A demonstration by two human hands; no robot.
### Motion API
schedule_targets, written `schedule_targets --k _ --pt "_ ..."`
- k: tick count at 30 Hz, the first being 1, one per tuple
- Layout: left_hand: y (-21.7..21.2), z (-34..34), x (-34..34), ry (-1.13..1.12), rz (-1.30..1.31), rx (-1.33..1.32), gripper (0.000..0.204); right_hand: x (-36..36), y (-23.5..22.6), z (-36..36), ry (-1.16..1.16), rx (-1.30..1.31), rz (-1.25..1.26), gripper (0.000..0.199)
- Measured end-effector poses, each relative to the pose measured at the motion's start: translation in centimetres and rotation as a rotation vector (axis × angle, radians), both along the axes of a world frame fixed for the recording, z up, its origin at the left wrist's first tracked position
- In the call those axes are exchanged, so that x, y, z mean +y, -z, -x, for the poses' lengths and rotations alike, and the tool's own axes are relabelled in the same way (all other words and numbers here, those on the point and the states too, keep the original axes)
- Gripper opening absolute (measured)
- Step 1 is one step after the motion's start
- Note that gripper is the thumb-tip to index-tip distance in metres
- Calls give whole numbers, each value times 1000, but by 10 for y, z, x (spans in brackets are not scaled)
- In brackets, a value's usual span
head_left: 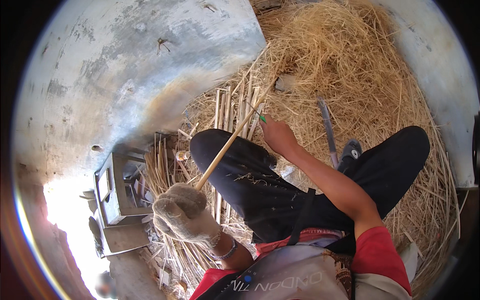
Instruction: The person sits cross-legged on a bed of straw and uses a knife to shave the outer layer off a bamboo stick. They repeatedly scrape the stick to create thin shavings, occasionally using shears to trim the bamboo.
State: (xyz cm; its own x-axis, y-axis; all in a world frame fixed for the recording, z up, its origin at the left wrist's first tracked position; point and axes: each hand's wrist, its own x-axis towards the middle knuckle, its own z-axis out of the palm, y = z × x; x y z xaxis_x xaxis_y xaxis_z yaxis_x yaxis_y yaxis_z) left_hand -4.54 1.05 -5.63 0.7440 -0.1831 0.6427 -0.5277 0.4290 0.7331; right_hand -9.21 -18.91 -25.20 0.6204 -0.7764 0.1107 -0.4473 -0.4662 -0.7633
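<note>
grey concrete floor [125,60] fills the upper left and right edges of view. large heap of straw-coloured shavings [350,65] spreads over the centre and right, the person seated in it, legs in dark trousers [260,185] folded across the pile. small grey wooden stool [117,195] lies at left, just beside a scatter of split bamboo slats [235,107] on the shavings, beyond the left knee.

long bamboo stick [232,137]: runs diagonally from the lower left up toward the upper right, crossing above the left knee. left hand [182,212], in a knitted work glove, is closed in a fist round the stick's lower end. right hand [277,135], bare, is clenched near the stick's upper part, gripping something small with a green tip [262,119]; what it is cannot be told. whether that tip touches the stick: cannot tell.

grey long-handled tool [327,130] lies on the shavings to the right of the right hand, apart from it. dark sandal [351,151] just beside its near end.
</note>
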Motion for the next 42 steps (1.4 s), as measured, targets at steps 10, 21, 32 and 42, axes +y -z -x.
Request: schedule_targets --k 10,21,32,42 --pt "-6 29 -17 -272 -14 139 44 44 -71 25 -71 -107 90 19" --pt "-6 21 -11 -301 -72 133 53 19 -52 33 -89 133 157 22" --pt "-9 14 -14 -322 -50 160 49 40 -79 30 -169 63 114 21" --pt "-8 14 -13 -224 -41 72 45 6 1 39 -151 310 131 19"
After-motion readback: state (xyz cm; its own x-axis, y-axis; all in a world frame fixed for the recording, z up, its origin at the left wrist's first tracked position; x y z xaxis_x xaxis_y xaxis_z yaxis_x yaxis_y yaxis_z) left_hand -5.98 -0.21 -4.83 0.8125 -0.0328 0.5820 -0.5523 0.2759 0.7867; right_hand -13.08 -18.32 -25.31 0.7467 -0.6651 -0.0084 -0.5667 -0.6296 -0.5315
